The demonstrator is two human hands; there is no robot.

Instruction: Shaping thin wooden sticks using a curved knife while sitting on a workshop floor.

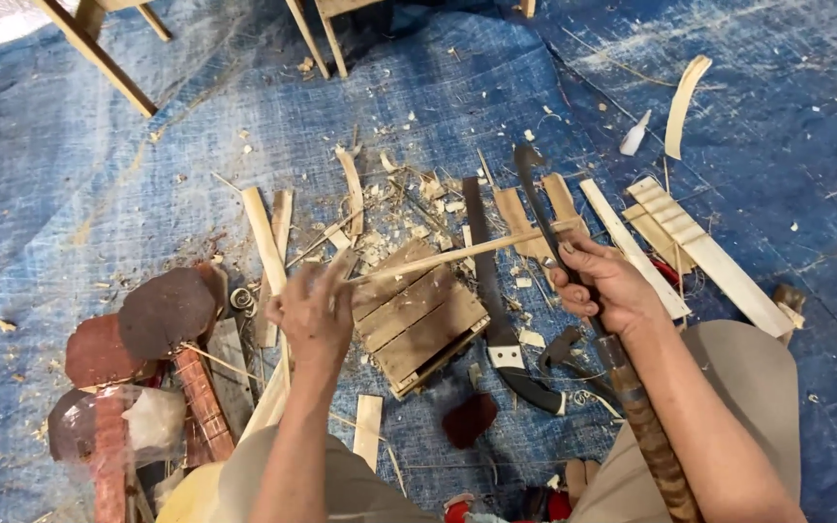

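Stretching across a blue tarp [99, 174] strewn with shavings, above a small slatted wooden block [418, 315], a thin wooden strip [438, 260] runs left to right between both hands. The right hand [604, 286] is wrapped tightly around a long curved knife [544, 218], its blade crossing the strip's right end. The left hand [310, 308] pinches the strip's left end.
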